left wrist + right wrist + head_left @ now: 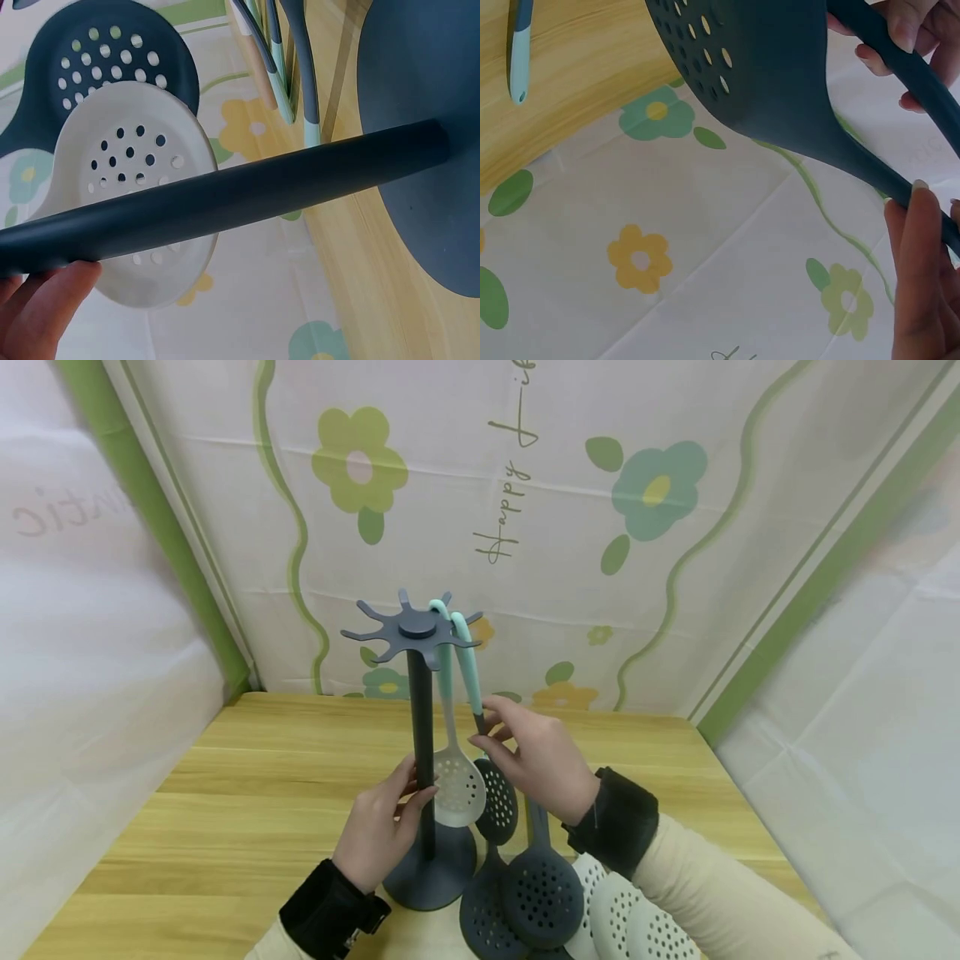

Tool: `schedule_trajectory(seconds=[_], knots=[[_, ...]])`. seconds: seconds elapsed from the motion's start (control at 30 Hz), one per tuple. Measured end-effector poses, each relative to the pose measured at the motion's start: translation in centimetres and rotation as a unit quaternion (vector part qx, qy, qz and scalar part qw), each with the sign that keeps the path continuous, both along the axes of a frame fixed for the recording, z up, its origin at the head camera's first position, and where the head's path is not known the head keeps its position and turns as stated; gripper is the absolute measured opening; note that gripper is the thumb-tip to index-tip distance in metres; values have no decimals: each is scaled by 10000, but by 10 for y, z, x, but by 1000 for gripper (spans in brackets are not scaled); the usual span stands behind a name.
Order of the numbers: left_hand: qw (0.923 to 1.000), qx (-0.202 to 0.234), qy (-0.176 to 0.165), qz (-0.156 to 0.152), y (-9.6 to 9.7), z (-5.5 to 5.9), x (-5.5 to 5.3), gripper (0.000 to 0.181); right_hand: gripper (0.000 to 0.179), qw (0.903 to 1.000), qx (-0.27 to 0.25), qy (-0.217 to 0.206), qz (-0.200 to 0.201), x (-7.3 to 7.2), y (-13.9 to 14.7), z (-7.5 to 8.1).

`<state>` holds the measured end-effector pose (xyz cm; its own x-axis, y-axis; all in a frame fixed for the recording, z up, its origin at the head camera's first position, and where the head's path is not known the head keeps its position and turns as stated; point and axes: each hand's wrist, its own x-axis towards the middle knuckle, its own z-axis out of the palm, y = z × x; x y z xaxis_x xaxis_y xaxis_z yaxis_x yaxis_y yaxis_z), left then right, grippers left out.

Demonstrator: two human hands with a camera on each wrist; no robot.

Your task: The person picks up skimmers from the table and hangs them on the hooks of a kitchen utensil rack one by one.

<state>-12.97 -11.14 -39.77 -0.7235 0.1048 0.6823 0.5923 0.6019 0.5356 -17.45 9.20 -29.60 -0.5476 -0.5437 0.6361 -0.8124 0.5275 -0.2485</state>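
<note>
A dark utensil stand [422, 718] with a ring of hook arms on top stands upright on the table. My left hand [382, 827] grips its pole around mid-height; the same pole crosses the left wrist view. From one arm hangs a white skimmer [459, 789] with a mint handle. My right hand [536, 752] pinches the neck of a dark skimmer [780, 82], just under its mint handle. That skimmer's hooked end is up at an arm, right of the white one; whether it bears weight there I cannot tell. In the left wrist view the white skimmer [127, 195] overlaps the dark one.
Several dark slotted utensils [543, 902] and white ones [615, 910] lie in a row on the wooden table [247, 777], right of the stand's round base [431, 885]. A flowered cloth [465, 485] hangs behind the table, with more cloth at both sides.
</note>
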Motion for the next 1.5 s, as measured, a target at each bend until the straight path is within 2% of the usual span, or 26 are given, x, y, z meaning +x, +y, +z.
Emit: schedule_trajectory(seconds=[0.57,0.8,1.1,1.5], knots=[[9994,172,-296,14,3,1,-2,43,38,9992,-302,-73,237,-5,-3,-8],[9989,226,-405,50,4,2,-1,45,39,9990,-266,-275,233,-5,-1,-7],[9990,220,-383,78,3,1,0,43,42,9973,-305,-573,345,-5,7,-10],[9993,189,-316,87,3,0,-1,42,42,9968,-246,-652,386,-8,22,-17]])
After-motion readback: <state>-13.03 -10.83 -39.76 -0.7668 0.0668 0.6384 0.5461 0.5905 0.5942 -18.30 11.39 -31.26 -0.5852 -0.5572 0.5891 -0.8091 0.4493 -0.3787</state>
